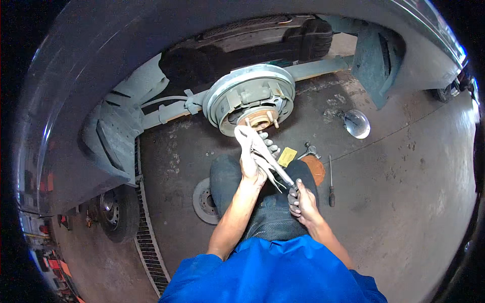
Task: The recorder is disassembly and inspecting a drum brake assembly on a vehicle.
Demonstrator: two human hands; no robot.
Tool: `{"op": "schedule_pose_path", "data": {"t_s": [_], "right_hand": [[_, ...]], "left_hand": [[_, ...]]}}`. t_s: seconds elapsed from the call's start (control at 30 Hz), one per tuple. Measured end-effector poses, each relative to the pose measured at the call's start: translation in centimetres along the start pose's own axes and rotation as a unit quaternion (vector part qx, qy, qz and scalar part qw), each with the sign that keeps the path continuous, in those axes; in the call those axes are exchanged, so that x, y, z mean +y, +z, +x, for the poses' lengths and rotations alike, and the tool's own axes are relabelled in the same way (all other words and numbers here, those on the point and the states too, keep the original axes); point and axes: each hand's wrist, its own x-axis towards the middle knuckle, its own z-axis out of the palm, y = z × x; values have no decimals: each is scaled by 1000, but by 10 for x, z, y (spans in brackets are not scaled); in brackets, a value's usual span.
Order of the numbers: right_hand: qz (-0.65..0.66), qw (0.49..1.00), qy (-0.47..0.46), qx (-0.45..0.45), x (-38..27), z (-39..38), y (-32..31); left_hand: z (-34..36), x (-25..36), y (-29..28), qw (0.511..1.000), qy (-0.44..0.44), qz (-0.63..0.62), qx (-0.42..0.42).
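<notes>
Left hand [251,167]: fingers grasping locking pliers [275,164] near the head
Right hand [304,203]: fingers clenching lower end
Rusty hub [262,113]: sitting just beyond pliers

The floor [404,212] is of grey-brown concrete, with pale worn patches [337,103] and a thin seam [374,143] which crosses it on the right. On the left runs a long drain grate [151,252] (its slats stand close together). Toward the right edge, the floor reflects light.
</notes>
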Motion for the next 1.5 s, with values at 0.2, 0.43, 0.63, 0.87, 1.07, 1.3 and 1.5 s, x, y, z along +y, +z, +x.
{"op": "schedule_pose_path", "data": {"t_s": [0.2,0.43,0.63,0.87,1.07,1.3,1.5], "right_hand": [[-550,671,-430,249,14,2,12],[-341,903,-229,124,6,-1,10],[-368,920,-130,-36,-22,15,27],[-460,867,-188,40,-3,25,71],[-472,853,-222,8,12,39,92],[-466,870,-162,-6,-1,47,103],[-522,829,-196,42,-2,48,121]], "left_hand": [[6,6,7,1000,-1,-11,-12],[8,6,6,1000,-12,2,-27],[9,11,1,993,-92,-23,-75],[-8,33,13,967,11,253,-11],[-8,52,12,949,11,316,-11],[5,67,14,936,-68,344,-40],[15,79,9,941,-107,318,-52]]}}
